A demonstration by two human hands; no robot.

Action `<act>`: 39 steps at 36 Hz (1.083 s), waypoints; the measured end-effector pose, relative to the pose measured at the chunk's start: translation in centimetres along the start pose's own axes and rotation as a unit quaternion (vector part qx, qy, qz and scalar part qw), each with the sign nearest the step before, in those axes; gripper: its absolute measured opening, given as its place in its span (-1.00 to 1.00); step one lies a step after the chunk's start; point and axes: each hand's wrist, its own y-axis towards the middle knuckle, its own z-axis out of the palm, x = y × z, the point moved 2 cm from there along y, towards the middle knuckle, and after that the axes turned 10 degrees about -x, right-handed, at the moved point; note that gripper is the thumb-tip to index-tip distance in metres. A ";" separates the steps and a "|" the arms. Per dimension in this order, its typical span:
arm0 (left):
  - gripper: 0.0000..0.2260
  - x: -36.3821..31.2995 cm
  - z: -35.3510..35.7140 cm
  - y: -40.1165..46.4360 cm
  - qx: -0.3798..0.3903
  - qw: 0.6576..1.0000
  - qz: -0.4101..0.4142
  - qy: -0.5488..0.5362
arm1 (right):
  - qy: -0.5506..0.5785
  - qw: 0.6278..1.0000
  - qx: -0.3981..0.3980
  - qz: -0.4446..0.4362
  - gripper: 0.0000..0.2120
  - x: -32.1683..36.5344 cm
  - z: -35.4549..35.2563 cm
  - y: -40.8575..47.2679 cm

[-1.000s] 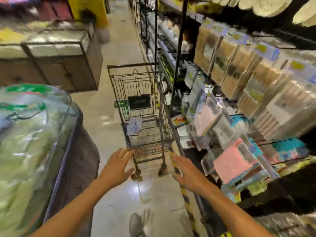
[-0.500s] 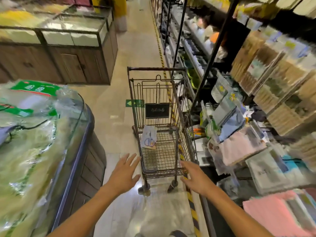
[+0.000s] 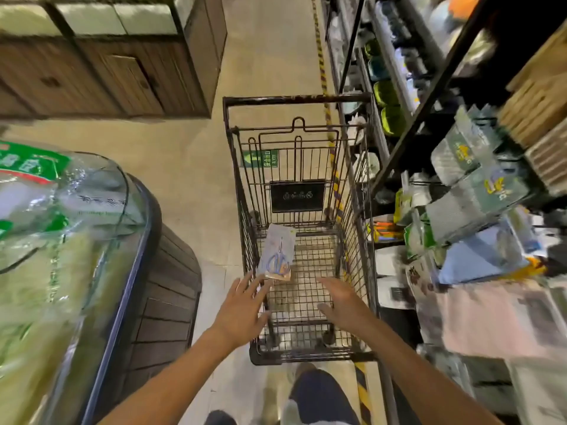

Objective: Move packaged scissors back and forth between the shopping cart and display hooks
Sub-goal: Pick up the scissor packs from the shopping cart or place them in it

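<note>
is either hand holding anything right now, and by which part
Nothing is held. The left hand and right hand are open over the cart; the packaged scissors lie in the basket ungripped.

The shopping cart (image 3: 302, 240) stands in the middle of the aisle with its basket open at the top; both hands, the left hand (image 3: 242, 311) and the right hand (image 3: 343, 302), reach in over its near rim, fingers spread. Inside, the packaged scissors (image 3: 277, 256) lean against the left wire wall, leaving the right and near part of the mesh floor bare. Wire walls close the sides and far end. On the left, a rounded display case (image 3: 129, 271) stands near the cart with a strip of floor (image 3: 208, 210) between. On the right, the shelf rack (image 3: 429, 210) with hanging packets crowds just beside the cart's wall.
</note>
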 end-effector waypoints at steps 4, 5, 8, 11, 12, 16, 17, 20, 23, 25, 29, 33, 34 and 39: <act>-0.30 0.1 1.3 5.0 0.027 0.999 -0.028 -0.007 | -0.006 0.999 0.041 -0.004 -0.35 -1.7 0.1 5.3; -0.35 0.2 1.8 6.1 0.035 0.999 -0.039 -0.005 | -0.007 0.999 0.047 -0.007 -0.34 -2.2 0.4 6.5; -0.38 0.2 3.4 9.0 0.056 0.997 -0.059 -0.004 | -0.014 0.998 0.066 -0.001 -0.35 -3.8 1.4 9.2; -0.36 0.5 5.6 11.5 0.087 0.993 -0.080 -0.022 | -0.010 0.996 0.086 0.027 -0.36 -5.5 3.1 11.3; -0.35 0.8 6.5 12.4 0.095 0.991 -0.086 -0.028 | -0.001 0.995 0.093 0.041 -0.35 -6.1 3.8 12.0; -0.34 1.9 10.5 15.7 0.115 0.988 -0.103 -0.022 | -0.001 0.989 0.131 0.072 -0.38 -8.4 6.6 15.2; -0.34 2.2 11.5 16.6 0.114 0.988 -0.105 -0.021 | -0.003 0.987 0.138 0.081 -0.40 -9.0 7.4 16.1; -0.32 3.4 14.6 19.0 0.118 0.986 -0.114 -0.014 | -0.005 0.988 0.134 0.080 -0.43 -11.0 10.5 18.2; -0.31 4.6 17.5 20.7 0.116 0.984 -0.131 -0.014 | 0.042 0.983 0.134 0.121 -0.51 -13.0 14.3 20.1; -0.28 5.4 19.3 21.8 0.110 0.983 -0.146 -0.020 | 0.041 0.984 0.131 0.113 -0.48 -13.2 16.3 22.2; -0.29 6.7 22.0 22.8 0.080 0.984 -0.157 -0.038 | 0.031 0.987 0.125 0.100 -0.37 -13.5 20.6 26.3; -0.26 7.5 23.3 22.8 0.035 0.987 -0.154 -0.040 | 0.097 0.984 0.071 0.131 -0.35 -13.0 23.5 29.7; -0.27 7.6 23.5 22.8 0.026 0.987 -0.155 -0.046 | 0.113 0.983 0.035 0.140 -0.38 -12.8 23.9 30.4; -0.28 7.5 23.7 22.5 0.016 0.984 -0.166 -0.064 | 0.144 0.974 -0.048 0.168 -0.39 -12.8 26.5 33.2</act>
